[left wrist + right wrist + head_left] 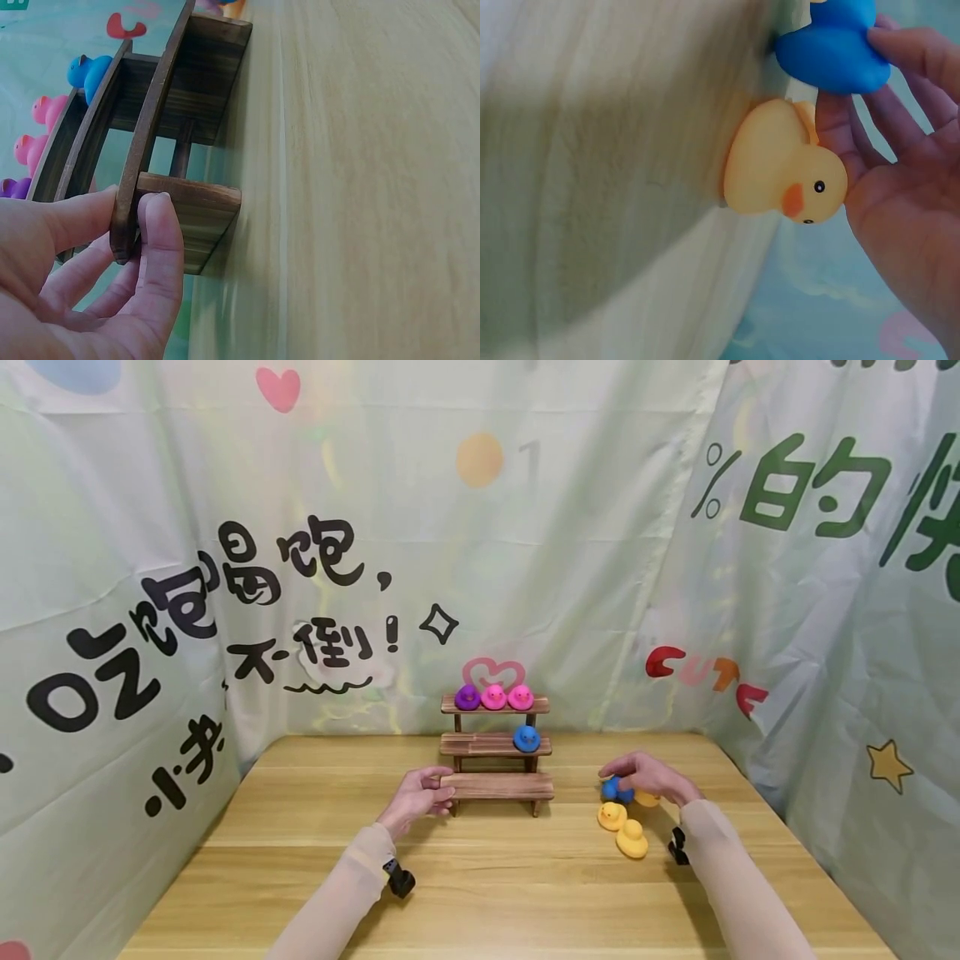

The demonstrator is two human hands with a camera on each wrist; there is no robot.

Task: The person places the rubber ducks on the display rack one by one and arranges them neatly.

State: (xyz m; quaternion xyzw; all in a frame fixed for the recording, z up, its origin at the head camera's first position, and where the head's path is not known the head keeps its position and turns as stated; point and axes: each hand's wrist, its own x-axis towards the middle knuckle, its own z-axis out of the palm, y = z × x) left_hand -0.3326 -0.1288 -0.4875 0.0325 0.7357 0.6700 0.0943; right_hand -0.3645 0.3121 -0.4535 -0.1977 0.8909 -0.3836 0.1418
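Observation:
My left hand [411,800] pinches the left end of the lowest step of a small three-step wooden display stand [497,787], thumb on top and fingers underneath. To the right of the stand, my right hand [654,775] grips a blue rubber duck [832,56] between thumb and fingers, low over the table. A yellow rubber duck [769,161] sits close beside those fingers in the right wrist view. On the middle step, at its right end, stands another blue duck [527,739]. The top step carries a purple duck [467,697] and two pink ducks [494,697].
Two more yellow ducks [612,816] lie on the wooden table [480,893], nearer to me than the right hand. Printed cloth [570,552] hangs behind the table and along both sides. The stand is near the table's back edge.

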